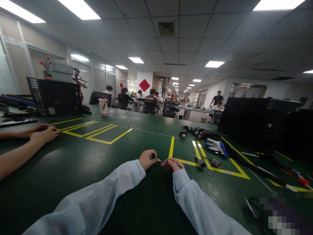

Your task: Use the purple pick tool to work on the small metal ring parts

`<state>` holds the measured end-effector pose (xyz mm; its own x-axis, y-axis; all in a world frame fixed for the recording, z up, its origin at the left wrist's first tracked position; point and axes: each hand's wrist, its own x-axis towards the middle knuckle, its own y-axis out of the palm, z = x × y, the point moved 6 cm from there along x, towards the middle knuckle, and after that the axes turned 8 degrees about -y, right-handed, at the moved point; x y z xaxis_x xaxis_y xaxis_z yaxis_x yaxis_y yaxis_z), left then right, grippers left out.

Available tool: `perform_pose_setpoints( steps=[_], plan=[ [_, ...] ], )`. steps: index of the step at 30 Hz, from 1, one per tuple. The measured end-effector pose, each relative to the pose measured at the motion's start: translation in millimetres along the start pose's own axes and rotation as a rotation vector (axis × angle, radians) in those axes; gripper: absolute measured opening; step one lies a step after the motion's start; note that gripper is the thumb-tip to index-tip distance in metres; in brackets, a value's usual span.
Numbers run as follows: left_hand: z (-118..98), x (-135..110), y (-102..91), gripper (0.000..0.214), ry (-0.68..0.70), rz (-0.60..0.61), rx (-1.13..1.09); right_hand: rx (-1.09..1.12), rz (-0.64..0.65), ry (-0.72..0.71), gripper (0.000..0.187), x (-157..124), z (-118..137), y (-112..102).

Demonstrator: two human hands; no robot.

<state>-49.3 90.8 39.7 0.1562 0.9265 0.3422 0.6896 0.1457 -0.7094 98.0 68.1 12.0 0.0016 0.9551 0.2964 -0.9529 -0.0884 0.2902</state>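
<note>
My left hand is closed round a small black cylindrical part with a round open end. My right hand pinches a thin metal tool whose tip reaches the part. Both hands rest on the dark green table, and pale blue sleeves cover my forearms. Just right of my right hand lie two more small cylindrical parts on the yellow floor-tape lines.
Another person's bare arms and hands rest on the table at the left. A white-and-blue glove, a cluster of black parts, black computer cases, a white cup and red-handled tools lie about. Several people sit at far desks.
</note>
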Motion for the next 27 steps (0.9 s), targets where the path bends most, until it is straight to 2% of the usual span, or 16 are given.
perform_pose_setpoints(
  steps=[3,8,22,27],
  plan=[
    [-2,-1,2.3,0.019,0.014,0.03,0.015,-0.026,0.009,-0.024,0.008,-2,3,0],
    [-6,-4,2.3,0.017,0.019,0.05,0.062,-0.047,-0.002,-0.063,0.011,-3,7,-4],
    [-14,-7,5.8,0.016,0.069,0.078,0.23,-0.162,0.022,-0.126,0.012,-2,-5,-2],
    [-17,-8,7.7,0.012,0.088,0.097,0.243,-0.165,0.038,-0.139,0.018,-3,-2,-1]
  ],
)
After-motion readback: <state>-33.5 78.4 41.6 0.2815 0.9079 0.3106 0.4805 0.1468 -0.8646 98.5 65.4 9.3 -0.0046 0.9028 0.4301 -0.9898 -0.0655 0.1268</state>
